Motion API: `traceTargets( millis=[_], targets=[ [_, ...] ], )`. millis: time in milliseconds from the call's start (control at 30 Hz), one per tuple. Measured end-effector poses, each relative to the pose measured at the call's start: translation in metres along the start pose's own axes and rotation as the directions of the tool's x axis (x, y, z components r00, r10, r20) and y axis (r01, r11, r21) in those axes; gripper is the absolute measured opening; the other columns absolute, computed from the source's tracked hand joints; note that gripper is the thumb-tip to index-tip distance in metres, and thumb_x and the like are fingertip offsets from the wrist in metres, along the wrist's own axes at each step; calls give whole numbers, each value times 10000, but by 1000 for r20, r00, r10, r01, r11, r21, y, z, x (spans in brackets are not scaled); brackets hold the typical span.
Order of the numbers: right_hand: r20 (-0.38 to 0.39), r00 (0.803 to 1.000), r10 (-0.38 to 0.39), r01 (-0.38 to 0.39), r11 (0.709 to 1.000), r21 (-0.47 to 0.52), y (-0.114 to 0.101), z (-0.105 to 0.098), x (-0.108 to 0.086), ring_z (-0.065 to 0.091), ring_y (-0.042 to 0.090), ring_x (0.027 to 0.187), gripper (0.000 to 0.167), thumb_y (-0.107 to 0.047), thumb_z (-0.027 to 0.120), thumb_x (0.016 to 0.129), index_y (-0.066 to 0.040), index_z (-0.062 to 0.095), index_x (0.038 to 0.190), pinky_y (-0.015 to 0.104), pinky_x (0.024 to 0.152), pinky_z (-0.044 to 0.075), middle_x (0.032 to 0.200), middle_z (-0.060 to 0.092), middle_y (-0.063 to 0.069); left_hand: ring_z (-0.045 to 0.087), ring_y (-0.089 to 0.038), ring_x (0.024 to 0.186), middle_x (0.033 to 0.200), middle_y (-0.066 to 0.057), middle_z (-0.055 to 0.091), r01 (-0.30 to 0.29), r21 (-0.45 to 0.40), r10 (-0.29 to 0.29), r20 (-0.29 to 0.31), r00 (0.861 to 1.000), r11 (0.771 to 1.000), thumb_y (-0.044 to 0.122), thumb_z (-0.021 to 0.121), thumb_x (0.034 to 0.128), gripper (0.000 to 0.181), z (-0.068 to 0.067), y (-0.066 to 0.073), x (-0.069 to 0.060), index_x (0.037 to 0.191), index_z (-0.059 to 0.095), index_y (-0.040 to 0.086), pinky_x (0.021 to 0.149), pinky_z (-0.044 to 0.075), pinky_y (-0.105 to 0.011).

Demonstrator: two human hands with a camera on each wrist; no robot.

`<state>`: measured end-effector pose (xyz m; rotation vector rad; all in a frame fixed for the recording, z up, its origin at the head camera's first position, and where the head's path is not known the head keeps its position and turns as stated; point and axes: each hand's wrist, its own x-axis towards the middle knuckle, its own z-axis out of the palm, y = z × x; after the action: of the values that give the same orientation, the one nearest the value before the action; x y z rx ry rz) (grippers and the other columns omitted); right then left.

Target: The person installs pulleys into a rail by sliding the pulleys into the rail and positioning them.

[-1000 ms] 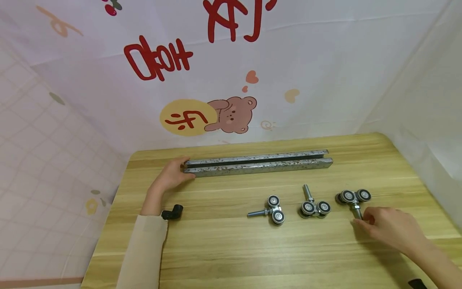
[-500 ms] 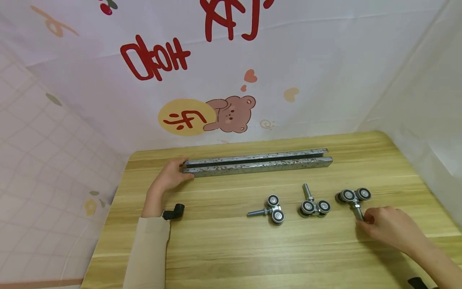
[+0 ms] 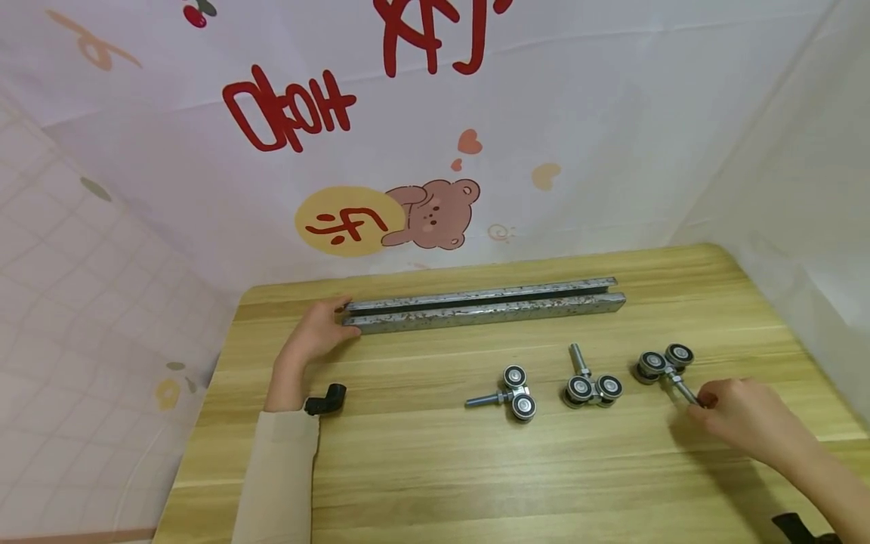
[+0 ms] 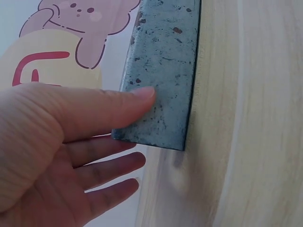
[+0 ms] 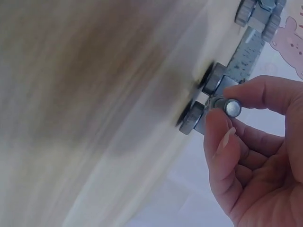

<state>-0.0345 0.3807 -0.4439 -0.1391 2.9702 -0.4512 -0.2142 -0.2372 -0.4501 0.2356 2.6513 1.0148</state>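
– Holding what in the right hand (image 3: 757, 423)?
– Pinching narrowly, by its threaded grey metal bolt (image 3: 685, 391), a silver metal trolley with round black-ringed wheels (image 3: 664, 363), near three o'clock on the pale wood-grained table (image 3: 442, 483)
– And in the left hand (image 3: 314, 332)?
– Gripping the nine o'clock end of a long, speckled grey metal channel (image 3: 485, 306), lying toward twelve o'clock
– Seeing more?
– Seeing one matching trolley (image 3: 520, 393) with bolt toward nine o'clock, another such trolley (image 3: 594, 390) with bolt between eleven and twelve

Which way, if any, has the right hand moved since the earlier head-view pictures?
Yes: slightly rightward. In the head view, the right hand is now farther from the middle roller trolley, which lies in place.
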Motion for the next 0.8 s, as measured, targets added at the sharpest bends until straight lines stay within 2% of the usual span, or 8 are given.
traceTargets(
  millis=[133, 267, 433, 600, 800],
  targets=[
    [37, 999, 39, -40, 999, 24, 0, -10, 3, 568, 182, 597, 186, -177, 744, 934, -26, 737, 826, 370, 517, 479, 734, 688, 16, 470, -449, 1416, 1586, -265, 435, -4, 12, 4, -10, 1000, 1000, 86, 756, 972, 723, 1, 1, 1, 1586, 397, -43, 1095, 469, -576],
    [15, 998, 60, -60, 998, 33, -3, -18, 8, 629, 220, 602, 218, -172, 734, 949, 19, 741, 844, 430, 523, 519, 766, 725, 73, 477, -448, 1412, 1597, -267, 417, -14, 8, 14, -12, 1000, 1000, 44, 742, 972, 704, 2, 1, 1, 1579, 400, -54, 1091, 473, -573],
    [-103, 994, 33, -30, 999, 30, -7, -22, 13, 662, 256, 617, 204, -149, 756, 906, 44, 743, 842, 457, 542, 546, 744, 725, 75, 487, -456, 1401, 1608, -284, 386, -30, 12, 30, -8, 1000, 999, 18, 735, 969, 686, 4, 2, 1, 1567, 411, -70, 1091, 477, -564],
    [-242, 970, -28, 37, 999, 32, -10, -21, 20, 631, 199, 581, 123, -121, 776, 859, -22, 759, 788, 358, 509, 492, 707, 721, 20, 491, -457, 1397, 1616, -287, 367, -25, 13, 25, -9, 1000, 1000, 15, 733, 968, 687, 4, 3, 1, 1567, 409, -71, 1092, 477, -562],
    [-291, 957, -8, 33, 996, 79, -11, -22, 30, 673, 248, 638, 132, -132, 747, 876, -10, 792, 860, 312, 533, 485, 751, 751, 38, 493, -458, 1395, 1619, -286, 362, -23, 22, 23, -9, 1000, 1000, 13, 726, 974, 687, 3, 3, 1, 1572, 399, -70, 1086, 479, -569]
  ],
)
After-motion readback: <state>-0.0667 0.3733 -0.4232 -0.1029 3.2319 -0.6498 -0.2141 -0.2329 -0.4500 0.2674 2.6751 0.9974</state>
